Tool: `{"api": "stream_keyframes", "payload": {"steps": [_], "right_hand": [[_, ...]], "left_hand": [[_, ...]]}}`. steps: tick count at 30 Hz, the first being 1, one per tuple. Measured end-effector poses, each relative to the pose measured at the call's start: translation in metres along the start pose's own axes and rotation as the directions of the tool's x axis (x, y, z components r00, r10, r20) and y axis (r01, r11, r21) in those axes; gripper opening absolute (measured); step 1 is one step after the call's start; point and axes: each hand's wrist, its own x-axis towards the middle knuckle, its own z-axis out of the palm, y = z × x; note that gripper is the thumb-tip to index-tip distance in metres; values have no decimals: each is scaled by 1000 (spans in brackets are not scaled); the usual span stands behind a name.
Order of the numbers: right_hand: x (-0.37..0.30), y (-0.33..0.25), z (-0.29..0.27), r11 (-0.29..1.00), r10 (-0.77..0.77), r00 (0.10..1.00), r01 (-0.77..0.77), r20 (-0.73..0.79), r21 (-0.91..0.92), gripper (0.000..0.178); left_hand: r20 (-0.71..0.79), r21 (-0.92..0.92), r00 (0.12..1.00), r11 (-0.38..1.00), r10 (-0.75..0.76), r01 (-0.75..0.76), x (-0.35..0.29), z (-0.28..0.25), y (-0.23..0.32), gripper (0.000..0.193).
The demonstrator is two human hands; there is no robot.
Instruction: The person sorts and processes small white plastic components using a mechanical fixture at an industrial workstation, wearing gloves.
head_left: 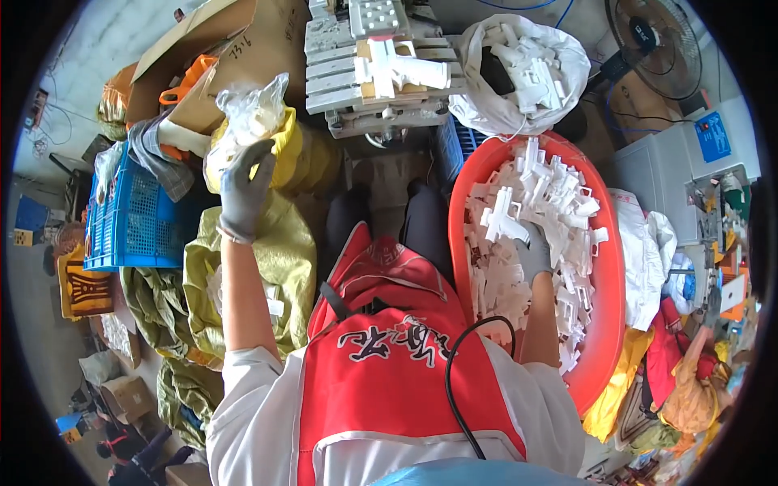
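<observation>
My left hand, in a grey glove, is raised and grips a clear plastic bag holding white pieces. My right hand, also gloved, reaches into an orange basin full of white plastic parts and closes on one white part. I wear a red apron with a black cable across it.
A white sack of the same white parts lies beyond the basin. A pale bench fixture holds a white part ahead. Yellow sacks, a blue crate and cardboard boxes stand at left. A fan stands at the far right.
</observation>
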Motion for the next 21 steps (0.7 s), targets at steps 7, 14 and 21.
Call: {"api": "stream_keyframes", "payload": {"steps": [7,14,21], "right_hand": [[5,-4,3,936,21,999,-6,-38,352,42],[0,-32,-10,809,98,995,-96,27,580,42],[6,-69,-25,660,86,996,-52,-7,749,41]], "left_hand": [[32,59,965,963,262,-263,76,34,42,26],[300,-23,951,997,80,-77,112,53,69,45],[317,-39,920,972,232,-232,142,70,53,42]]}}
